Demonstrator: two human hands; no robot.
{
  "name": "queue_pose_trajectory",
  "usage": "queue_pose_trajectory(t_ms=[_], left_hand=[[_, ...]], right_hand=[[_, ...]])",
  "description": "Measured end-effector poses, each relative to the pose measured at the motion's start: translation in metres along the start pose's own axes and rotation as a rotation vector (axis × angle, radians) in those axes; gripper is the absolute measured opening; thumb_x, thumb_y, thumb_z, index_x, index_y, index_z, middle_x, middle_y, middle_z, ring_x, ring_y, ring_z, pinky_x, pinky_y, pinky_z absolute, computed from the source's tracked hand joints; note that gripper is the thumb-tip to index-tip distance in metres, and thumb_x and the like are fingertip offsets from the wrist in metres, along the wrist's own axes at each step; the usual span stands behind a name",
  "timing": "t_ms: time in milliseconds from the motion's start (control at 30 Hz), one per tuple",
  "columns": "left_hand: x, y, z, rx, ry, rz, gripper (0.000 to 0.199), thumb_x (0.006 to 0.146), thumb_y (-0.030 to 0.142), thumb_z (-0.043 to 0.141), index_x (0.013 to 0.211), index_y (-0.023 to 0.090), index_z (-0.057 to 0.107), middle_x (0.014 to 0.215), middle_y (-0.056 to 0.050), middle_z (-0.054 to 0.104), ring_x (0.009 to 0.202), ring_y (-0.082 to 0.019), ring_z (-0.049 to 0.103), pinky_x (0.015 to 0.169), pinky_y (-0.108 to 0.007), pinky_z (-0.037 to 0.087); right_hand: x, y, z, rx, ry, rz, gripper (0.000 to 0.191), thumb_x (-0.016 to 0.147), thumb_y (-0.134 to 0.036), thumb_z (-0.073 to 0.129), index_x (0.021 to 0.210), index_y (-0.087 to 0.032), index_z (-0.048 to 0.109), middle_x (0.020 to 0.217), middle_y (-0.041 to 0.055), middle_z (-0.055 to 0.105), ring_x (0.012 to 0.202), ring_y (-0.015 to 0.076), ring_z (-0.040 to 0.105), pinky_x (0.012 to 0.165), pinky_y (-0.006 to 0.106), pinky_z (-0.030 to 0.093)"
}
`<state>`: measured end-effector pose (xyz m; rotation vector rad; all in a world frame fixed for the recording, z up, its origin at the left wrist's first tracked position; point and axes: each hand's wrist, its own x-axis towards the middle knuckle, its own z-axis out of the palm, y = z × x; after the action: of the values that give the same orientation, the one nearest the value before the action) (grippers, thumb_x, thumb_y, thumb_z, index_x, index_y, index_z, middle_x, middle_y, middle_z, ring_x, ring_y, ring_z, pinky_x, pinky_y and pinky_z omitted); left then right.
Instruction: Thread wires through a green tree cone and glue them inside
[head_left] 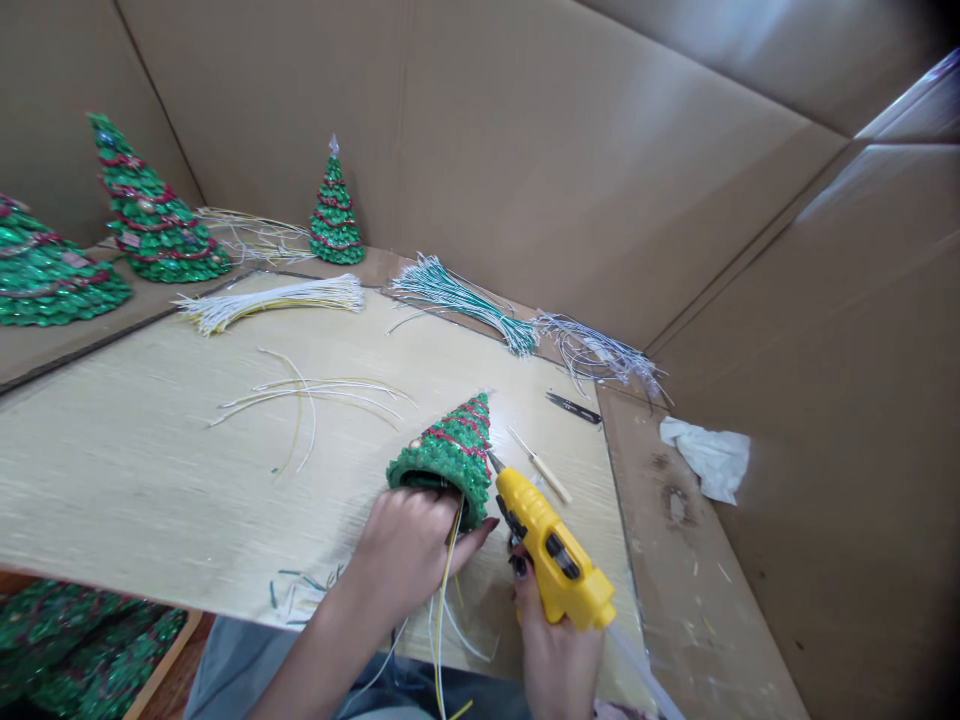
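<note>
A small green tree with red garland (454, 445) lies tilted over the board, its hollow base facing me. My left hand (412, 540) holds it at the base, with fingers inside the opening and the thumb outside along the rim. White and yellow wires (448, 570) hang out of the base past that hand. My right hand (555, 640) is wrapped round the handle of a yellow glue gun (555, 550). The gun's nozzle points up and left, close to the right side of the tree; whether it touches cannot be told.
Loose wires (304, 395) lie mid-board. Behind are white-yellow (285, 298), green-white (465, 305) and purple-white bundles (600, 350). Three trees (335, 215) stand back left. Snips (573, 408), an awl (551, 478) and white tissue (709, 455) lie right. A box of trees (161, 660) sits lower left.
</note>
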<state>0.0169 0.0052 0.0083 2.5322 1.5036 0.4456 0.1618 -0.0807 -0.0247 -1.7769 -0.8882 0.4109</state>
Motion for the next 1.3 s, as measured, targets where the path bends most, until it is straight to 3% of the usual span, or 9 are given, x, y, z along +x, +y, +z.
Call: queue_pose_trajectory(t_ms=[233,400,600,1300], left_hand=[[0.000,-0.002,0.002,0.007,0.064,0.034,0.047,0.096,0.054,0.051,0.073,0.018,0.070,0.067,-0.009,0.073,0.064,-0.030,0.072,0.055,-0.037,0.046],[0.000,-0.002,0.003,0.021,0.131,0.062,0.044,0.095,0.052,0.055,0.069,0.018,0.067,0.063,-0.007,0.072,0.059,-0.026,0.071,0.051,-0.033,0.043],[-0.001,-0.003,0.007,0.029,0.243,0.105,0.041,0.093,0.049,0.058,0.066,0.019,0.066,0.058,-0.005,0.069,0.053,-0.028,0.069,0.047,-0.036,0.045],[-0.001,-0.002,0.006,0.028,0.235,0.096,0.039,0.092,0.048,0.060,0.066,0.019,0.064,0.058,-0.005,0.069,0.053,-0.028,0.069,0.047,-0.036,0.046]], right_hand=[[-0.003,-0.007,0.001,0.033,-0.017,0.018,0.042,0.080,-0.058,0.065,0.090,-0.017,0.068,0.084,0.0114,0.077,0.070,0.0237,0.071,0.065,0.031,0.059],[-0.005,-0.007,0.000,0.013,-0.025,0.038,0.052,0.080,-0.062,0.061,0.099,-0.014,0.068,0.084,0.0120,0.076,0.072,0.0241,0.072,0.067,0.031,0.059],[-0.004,-0.004,0.001,-0.014,-0.003,0.022,0.053,0.080,-0.063,0.062,0.094,-0.012,0.068,0.083,0.0154,0.075,0.069,0.0256,0.072,0.064,0.033,0.059],[-0.001,-0.012,0.002,0.010,0.002,-0.004,0.047,0.078,-0.060,0.065,0.088,-0.015,0.067,0.073,0.0104,0.073,0.061,0.0229,0.069,0.057,0.030,0.057]])
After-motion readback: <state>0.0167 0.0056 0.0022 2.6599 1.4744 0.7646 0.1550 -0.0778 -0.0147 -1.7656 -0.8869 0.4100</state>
